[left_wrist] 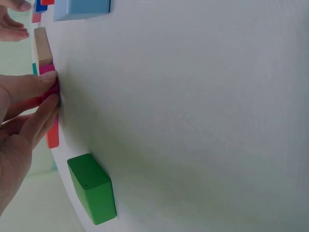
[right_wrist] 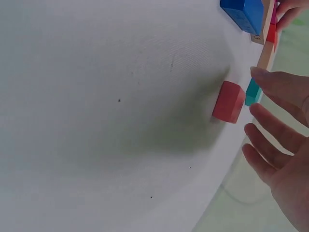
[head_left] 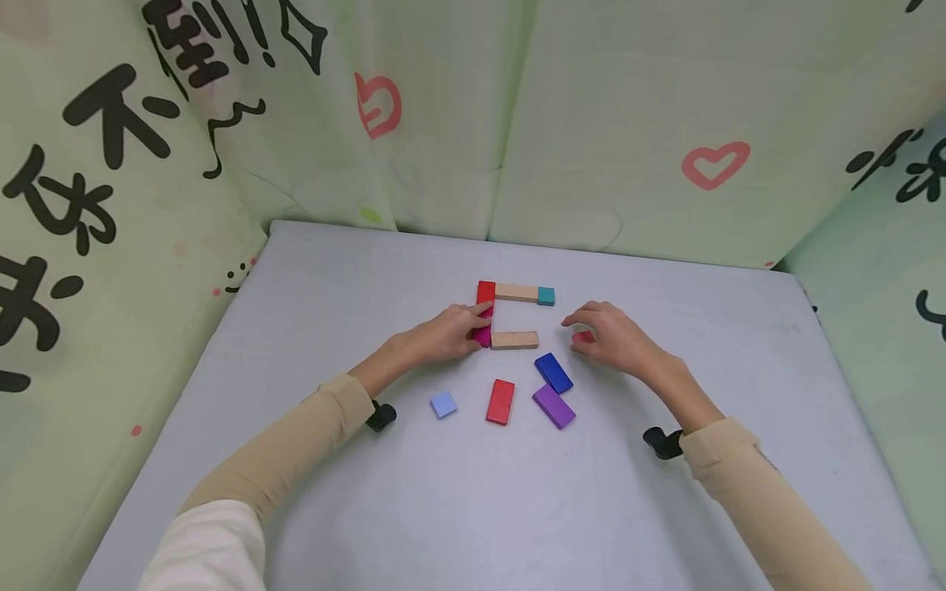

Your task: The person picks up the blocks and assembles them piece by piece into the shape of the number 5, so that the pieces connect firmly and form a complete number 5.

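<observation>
Left hand (head_left: 449,335): pinches the magenta block (head_left: 484,336), with thumb near one end and fingers close to the far red block (head_left: 485,291); probably to keep both blocks in a neat line.
Right hand (head_left: 617,338): hangs with thumb and fingers spread apart, holding nothing, just beside the pinkish-red block (right_wrist: 229,102); likely spread wide to fit around it.
Block shape: lies flat on the table (head_left: 769,353), like a box with no right side.
Left side of shape: made of the far red block and the magenta block, end to end.
Arms of shape: upper wood block (head_left: 517,293) and lower wood block (head_left: 515,341), both pointing right; teal cube (head_left: 546,296) at the tip of the upper one, maybe to make that arm longer.
Loose blocks: blue block (head_left: 554,373) and purple block (head_left: 554,407), touching or almost, cannot tell which; then near red block (head_left: 500,402) and light blue cube (head_left: 443,405) farther left; perhaps put there for easy reach.
Green block (left_wrist: 91,188): sits near the left hand, seen only in the left wrist view.
</observation>
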Demonstrator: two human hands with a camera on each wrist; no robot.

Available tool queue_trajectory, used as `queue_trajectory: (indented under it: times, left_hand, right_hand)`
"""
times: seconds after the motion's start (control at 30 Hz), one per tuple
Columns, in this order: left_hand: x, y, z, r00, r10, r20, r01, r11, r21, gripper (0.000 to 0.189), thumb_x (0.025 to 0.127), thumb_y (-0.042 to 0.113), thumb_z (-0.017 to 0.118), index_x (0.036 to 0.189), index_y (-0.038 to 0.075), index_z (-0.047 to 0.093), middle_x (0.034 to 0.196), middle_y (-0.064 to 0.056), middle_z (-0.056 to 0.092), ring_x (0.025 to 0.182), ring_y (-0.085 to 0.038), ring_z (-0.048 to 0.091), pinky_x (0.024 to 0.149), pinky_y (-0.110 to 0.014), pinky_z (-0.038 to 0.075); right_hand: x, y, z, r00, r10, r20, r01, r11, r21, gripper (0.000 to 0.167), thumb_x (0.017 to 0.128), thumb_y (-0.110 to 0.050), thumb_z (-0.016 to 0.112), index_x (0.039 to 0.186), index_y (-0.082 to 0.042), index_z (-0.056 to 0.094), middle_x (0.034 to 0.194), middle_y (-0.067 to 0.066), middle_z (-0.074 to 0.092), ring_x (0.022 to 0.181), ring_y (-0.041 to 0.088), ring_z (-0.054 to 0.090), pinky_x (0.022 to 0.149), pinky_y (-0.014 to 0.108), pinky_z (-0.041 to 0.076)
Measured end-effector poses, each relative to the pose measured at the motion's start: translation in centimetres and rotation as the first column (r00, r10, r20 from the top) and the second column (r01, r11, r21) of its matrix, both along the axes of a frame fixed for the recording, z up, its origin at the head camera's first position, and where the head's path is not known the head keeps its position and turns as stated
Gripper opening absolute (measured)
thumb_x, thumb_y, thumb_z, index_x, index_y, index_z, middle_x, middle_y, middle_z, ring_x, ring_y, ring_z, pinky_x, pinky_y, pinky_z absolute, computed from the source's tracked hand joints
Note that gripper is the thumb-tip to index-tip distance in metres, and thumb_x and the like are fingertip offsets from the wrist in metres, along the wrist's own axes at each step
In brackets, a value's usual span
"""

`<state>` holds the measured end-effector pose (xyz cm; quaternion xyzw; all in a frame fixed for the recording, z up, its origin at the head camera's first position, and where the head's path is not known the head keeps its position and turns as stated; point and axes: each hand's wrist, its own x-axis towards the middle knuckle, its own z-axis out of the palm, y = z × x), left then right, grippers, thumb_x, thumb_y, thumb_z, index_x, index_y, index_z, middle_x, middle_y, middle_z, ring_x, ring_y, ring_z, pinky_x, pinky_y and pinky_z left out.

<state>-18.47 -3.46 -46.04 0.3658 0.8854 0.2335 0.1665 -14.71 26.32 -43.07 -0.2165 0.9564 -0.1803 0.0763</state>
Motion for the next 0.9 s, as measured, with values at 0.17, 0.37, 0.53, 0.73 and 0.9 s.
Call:
queue_trajectory:
  times: [0.17,0.37,0.53,0.73,0.9]
  left_hand:
    - [0.0,0.0,0.1,1.000,0.002,-0.001,-0.002,1.000,-0.009,0.050,0.097,0.007,0.071,0.143,-0.004,0.055,0.161,-0.022,0.039,0.144,-0.037,0.048,0.094,-0.028,0.055]
    - [0.0,-0.1,-0.1,1.000,0.002,0.005,-0.002,1.000,-0.011,0.051,0.097,0.008,0.070,0.143,-0.004,0.054,0.162,-0.022,0.038,0.143,-0.037,0.049,0.094,-0.028,0.056]
    - [-0.1,0.0,-0.2,1.000,0.000,0.008,0.000,1.000,-0.010,0.050,0.097,0.007,0.070,0.143,-0.005,0.054,0.162,-0.022,0.038,0.140,-0.037,0.051,0.080,-0.022,0.051]
    - [-0.1,0.0,-0.3,1.000,0.013,0.018,-0.013,1.000,-0.004,0.050,0.098,0.007,0.069,0.144,-0.004,0.053,0.163,-0.021,0.037,0.144,-0.038,0.047,0.098,-0.028,0.055]
    - [-0.1,0.0,-0.2,1.000,0.015,0.021,-0.015,1.000,-0.006,0.050,0.098,0.007,0.069,0.144,-0.004,0.053,0.163,-0.020,0.037,0.144,-0.037,0.047,0.101,-0.031,0.054]
  right_hand:
    - [0.2,0.5,-0.2,1.000,-0.011,-0.001,0.011,1.000,0.003,0.029,0.091,-0.002,0.073,0.119,0.002,0.073,0.120,0.023,0.070,0.116,0.042,0.062,0.098,0.056,0.054]
    - [0.5,0.9,-0.7,0.999,-0.030,0.029,0.030,1.000,-0.006,0.032,0.089,-0.001,0.074,0.121,0.004,0.071,0.120,0.025,0.068,0.110,0.041,0.063,0.096,0.055,0.055]
    - [0.6,1.1,-1.1,0.998,-0.055,0.034,0.055,0.998,-0.022,0.031,0.089,-0.001,0.075,0.120,0.005,0.071,0.119,0.026,0.066,0.105,0.038,0.063,0.092,0.052,0.057]
    - [0.8,1.0,-1.1,0.997,-0.065,0.030,0.067,0.997,-0.049,0.029,0.090,-0.002,0.076,0.117,0.005,0.072,0.113,0.025,0.066,0.098,0.035,0.062,0.086,0.049,0.059]
    - [0.7,0.9,-1.2,0.997,-0.063,0.036,0.065,0.997,-0.043,0.029,0.090,-0.001,0.075,0.118,0.005,0.072,0.114,0.026,0.066,0.100,0.036,0.062,0.089,0.050,0.058]
